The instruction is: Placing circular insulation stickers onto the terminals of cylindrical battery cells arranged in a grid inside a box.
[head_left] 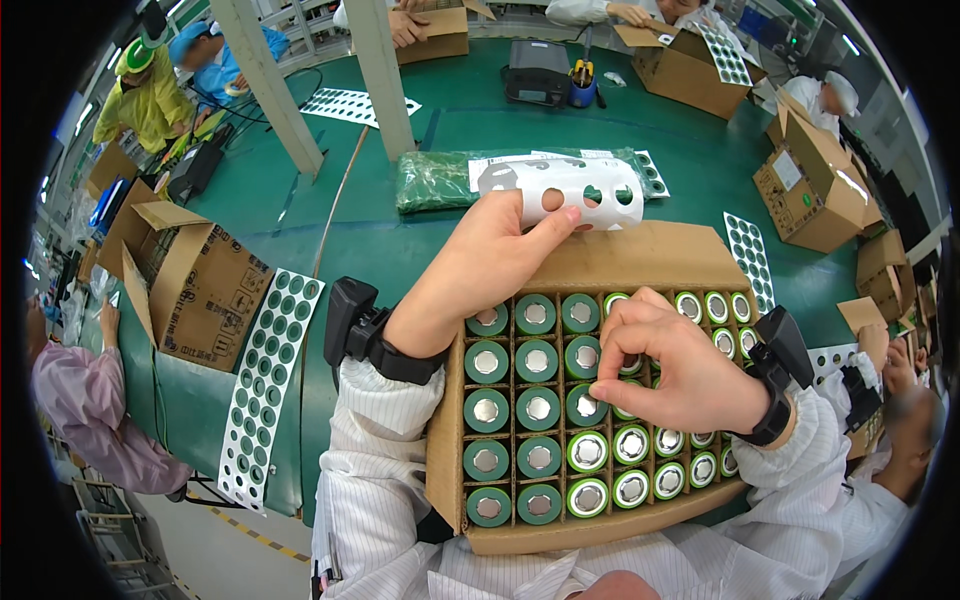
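Note:
A cardboard box [680, 242] stands close before me, its dividers holding upright cylindrical battery cells [588, 451]. Dark green rings [486, 411] cover the tops in the two left columns and the upper part of the third. The other cells show bright green edges and bare metal tops. My left hand [500, 245], over the box's far left corner, grips a curled white sticker sheet [620, 195] with round holes. My right hand [660, 365] is closed in a pinch, its fingertips at the edge of a ringed cell [585, 405] in the third column. Whatever is in the pinch is hidden.
Behind the box lies a green plastic-wrapped pack [430, 182]. Ring sticker sheets [262, 400] lie left and right on the green table [375, 235]. An open carton [205, 285] stands left. Two posts [382, 80] rise at the back. Other people work around the table.

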{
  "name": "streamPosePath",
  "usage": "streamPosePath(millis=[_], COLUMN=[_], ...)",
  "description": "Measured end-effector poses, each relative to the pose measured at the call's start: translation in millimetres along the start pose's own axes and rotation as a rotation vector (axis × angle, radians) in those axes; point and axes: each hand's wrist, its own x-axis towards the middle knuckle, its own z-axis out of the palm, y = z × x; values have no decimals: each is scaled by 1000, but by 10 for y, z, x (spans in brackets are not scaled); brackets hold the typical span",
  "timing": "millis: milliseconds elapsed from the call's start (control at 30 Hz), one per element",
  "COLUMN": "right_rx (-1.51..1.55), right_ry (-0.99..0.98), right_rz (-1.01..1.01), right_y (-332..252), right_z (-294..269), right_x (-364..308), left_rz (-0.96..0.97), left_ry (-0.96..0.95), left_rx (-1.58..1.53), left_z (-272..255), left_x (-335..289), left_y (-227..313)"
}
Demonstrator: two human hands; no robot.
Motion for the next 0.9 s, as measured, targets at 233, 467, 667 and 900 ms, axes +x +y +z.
streamPosePath(millis=[233, 467, 667, 900], right_rx=[-62, -87, -166, -449], right_ry=[0, -1, 56, 72], right_rz=[-15, -6, -86, -205], right_y=[-20, -40, -57, -138], right_z=[-10, 0, 50, 52], right_x=[0, -7, -16, -33], left_rz=[19, 65, 66, 88], left_ry=[-1, -10, -9, -14], left_rx=[30, 57, 68, 98], left_z=[-8, -18, -17, -16], left_x=[14, 1, -18, -20], left_y=[-12, 15, 39, 74])
